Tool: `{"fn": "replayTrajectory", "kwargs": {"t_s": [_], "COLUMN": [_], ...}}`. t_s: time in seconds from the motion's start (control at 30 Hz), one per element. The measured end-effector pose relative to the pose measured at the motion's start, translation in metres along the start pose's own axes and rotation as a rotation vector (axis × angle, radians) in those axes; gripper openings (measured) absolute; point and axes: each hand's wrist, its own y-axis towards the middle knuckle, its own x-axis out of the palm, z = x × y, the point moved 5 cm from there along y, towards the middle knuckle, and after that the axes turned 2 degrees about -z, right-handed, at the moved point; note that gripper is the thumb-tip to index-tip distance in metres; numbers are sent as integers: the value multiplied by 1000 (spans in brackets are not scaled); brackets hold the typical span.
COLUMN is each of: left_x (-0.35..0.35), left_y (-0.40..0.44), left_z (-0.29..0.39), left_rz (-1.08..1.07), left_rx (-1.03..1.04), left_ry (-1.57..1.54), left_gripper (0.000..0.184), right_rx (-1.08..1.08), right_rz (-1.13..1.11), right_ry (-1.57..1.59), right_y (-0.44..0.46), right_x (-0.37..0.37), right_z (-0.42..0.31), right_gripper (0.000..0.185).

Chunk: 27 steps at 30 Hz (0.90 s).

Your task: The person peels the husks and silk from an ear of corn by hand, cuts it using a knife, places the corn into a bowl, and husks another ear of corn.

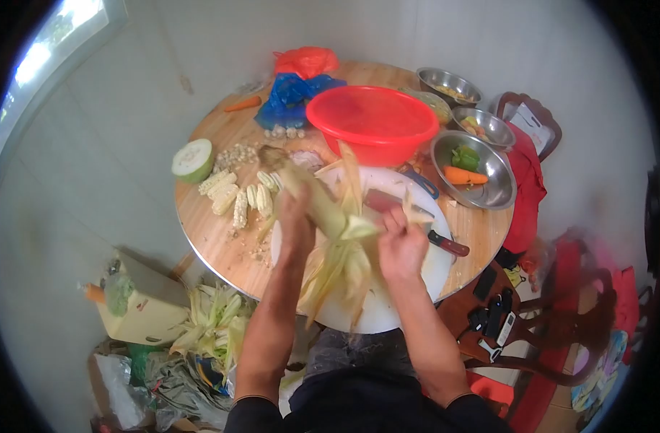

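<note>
My left hand [297, 225] is wrapped round an ear of corn [321, 206], tilted above a round white cutting board [330, 312]. Some husk is still on the ear, its silk end pointing away from me. In my right hand [402, 249], the closed fingers pinch a strip of corn husk [360, 227] at the ear's lower end. Loose pale husk leaves [348, 270] hang beneath the ear over the board. Beyond my right hand lies a knife with a dark red handle [449, 243], partly hidden. Both hands are slightly blurred.
Several peeled corn cobs [225, 196] and a cut green gourd [194, 160] lie left on the wooden table [214, 238]. A red basin [373, 148] stands behind the board. Steel bowls [504, 187] line the right edge. Husks [218, 317] are heaped below left; a wooden chair [597, 325] is right.
</note>
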Motion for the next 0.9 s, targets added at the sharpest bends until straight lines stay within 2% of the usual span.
{"fn": "replayTrajectory", "kwargs": {"t_s": [0.03,0.1,0.13,0.2,0.23,0.33,0.37,0.43,0.47,0.5,0.53,0.57,0.63,0.7,0.73,0.8,0.9], "left_x": [-7,-26,-29,-27,-23,-16,-14,0,5,15,26,31,51,57,60,67,73], "left_y": [7,12,12,13,14,15,15,11,10,8,5,4,-2,-10,-13,-19,-22], "left_z": [5,5,0,-13,-18,-21,-21,-12,-8,0,8,16,25,20,19,16,15], "left_rz": [2,180,160,168,169,116,113,17,13,-115,-242,-243,-392,-342,-329,-321,-289], "left_rx": [8,-80,-91,-94,-95,-114,-110,-106,-107,-77,-43,-39,-8,-60,-97,-129,-124], "left_ry": [2,-227,-119,-169,-223,-196,-198,-129,-123,-37,50,53,229,193,217,238,268], "left_gripper": [36,38,38,34,31,30,30,31,31,32,34,34,40,41,41,41,48], "right_rx": [4,206,213,168,164,67,62,163,281,280,287,290,234,57,52,-140,-216], "right_rz": [-7,56,62,-198,-191,-232,-235,-411,-437,-438,-537,-634,-644,-532,-524,-492,-429], "right_ry": [2,-108,-107,-517,-518,-1013,-1014,-1272,-1241,-1234,-1169,-1104,-1110,-1229,-1233,-1328,-1335], "right_y": [-12,-43,-59,-84,-91,-105,-104,-104,-99,-93,-85,-77,-55,-34,-26,-12,-3], "right_x": [-8,-24,-32,-30,-32,-36,-36,-30,-39,-37,-26,-14,14,45,58,87,108], "right_z": [-8,-8,-4,5,7,3,0,5,10,5,0,-8,-29,-46,-46,-48,-44], "right_gripper": [8,12,12,19,19,32,32,28,29,29,29,30,29,29,29,36,30]}}
